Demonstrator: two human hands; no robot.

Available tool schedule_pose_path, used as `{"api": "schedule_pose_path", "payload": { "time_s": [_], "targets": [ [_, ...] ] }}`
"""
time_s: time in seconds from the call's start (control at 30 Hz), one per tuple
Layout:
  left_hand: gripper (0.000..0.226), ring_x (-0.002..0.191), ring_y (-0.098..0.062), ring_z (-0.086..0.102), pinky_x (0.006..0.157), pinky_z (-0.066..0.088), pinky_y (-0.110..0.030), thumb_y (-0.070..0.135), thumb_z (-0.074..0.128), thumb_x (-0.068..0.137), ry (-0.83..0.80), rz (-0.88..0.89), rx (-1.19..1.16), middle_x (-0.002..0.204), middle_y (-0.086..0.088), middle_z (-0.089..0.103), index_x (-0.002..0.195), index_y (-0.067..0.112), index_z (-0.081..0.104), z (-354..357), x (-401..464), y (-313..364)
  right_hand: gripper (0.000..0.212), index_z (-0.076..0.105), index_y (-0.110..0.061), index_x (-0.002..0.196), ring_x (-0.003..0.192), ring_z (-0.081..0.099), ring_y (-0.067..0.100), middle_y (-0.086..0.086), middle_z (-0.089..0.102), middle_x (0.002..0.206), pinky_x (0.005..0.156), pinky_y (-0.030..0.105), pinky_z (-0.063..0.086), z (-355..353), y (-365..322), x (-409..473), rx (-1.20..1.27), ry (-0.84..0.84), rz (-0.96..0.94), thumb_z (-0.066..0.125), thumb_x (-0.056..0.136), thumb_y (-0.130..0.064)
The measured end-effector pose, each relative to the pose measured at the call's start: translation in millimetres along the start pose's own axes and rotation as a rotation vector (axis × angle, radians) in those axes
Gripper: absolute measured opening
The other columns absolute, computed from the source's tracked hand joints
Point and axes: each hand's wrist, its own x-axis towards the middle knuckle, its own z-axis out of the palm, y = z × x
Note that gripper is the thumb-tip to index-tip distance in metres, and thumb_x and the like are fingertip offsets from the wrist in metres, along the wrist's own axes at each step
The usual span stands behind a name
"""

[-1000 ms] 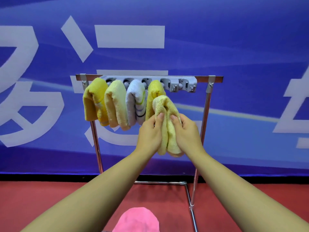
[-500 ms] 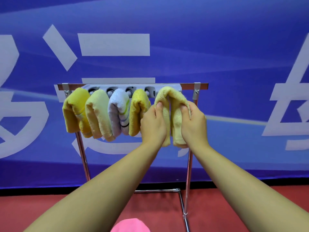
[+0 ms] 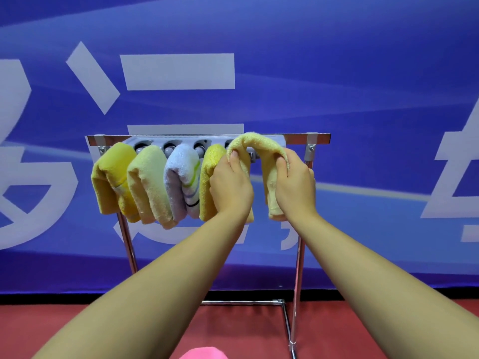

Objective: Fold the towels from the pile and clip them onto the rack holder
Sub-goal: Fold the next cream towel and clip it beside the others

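A pale yellow folded towel (image 3: 259,143) arches over the right end of the grey clip holder (image 3: 181,141) on the metal rack (image 3: 321,138). My left hand (image 3: 230,185) grips its left half and my right hand (image 3: 295,185) grips its right half, with a gap between the two halves. Several towels hang clipped to the left: a bright yellow one (image 3: 111,177), a pale yellow one (image 3: 149,182), a white striped one (image 3: 182,180) and another yellow one (image 3: 208,177). The clips at the right end are hidden behind the held towel.
The rack's chrome legs (image 3: 298,268) and base bar (image 3: 241,302) stand on a red floor (image 3: 388,332) in front of a blue banner wall (image 3: 337,73). A pink towel (image 3: 204,353) shows at the bottom edge.
Both hands have lifted the pale yellow towel from below the holder up to its right end and spread its two halves apart. The camera has tilted upward.
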Motion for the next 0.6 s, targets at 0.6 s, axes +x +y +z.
{"api": "schedule_pose_path", "payload": {
  "time_s": [0.6],
  "targets": [
    [0.050,0.111,-0.021,0.064,0.100,0.051,-0.049,0.053,0.029,0.102,-0.316,-0.024,-0.311,0.112,-0.003,0.069,0.121,0.018,0.059,35.2,-3.5,-74.8,0.022,0.062,-0.029,0.113,0.091,0.066,0.026,-0.001,0.072,0.094,0.078,0.049,0.053,44.8,56.7,-20.8,0.082,-0.231,0.044,0.043,0.102,-0.027]
  ]
}}
